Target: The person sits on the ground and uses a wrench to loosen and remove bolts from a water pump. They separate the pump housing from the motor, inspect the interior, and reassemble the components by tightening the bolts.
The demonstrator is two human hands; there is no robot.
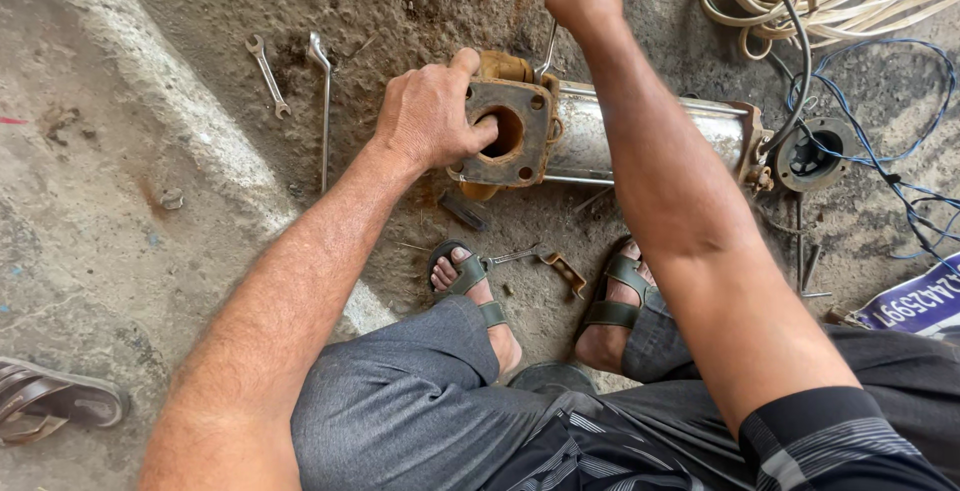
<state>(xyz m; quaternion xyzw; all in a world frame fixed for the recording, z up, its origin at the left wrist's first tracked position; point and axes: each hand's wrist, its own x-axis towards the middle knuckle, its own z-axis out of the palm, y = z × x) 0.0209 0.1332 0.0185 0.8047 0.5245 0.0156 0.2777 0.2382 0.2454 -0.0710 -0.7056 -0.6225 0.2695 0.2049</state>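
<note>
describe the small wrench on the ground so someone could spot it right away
Start at the metal pump lying across the concrete floor, then look left past the left hand. Two tools lie there: the small wrench is the farther left, shorter than the long wrench beside it.

Steel cylindrical pump (640, 131) lying sideways on concrete, rusty square flange (505, 131) facing viewer
</note>
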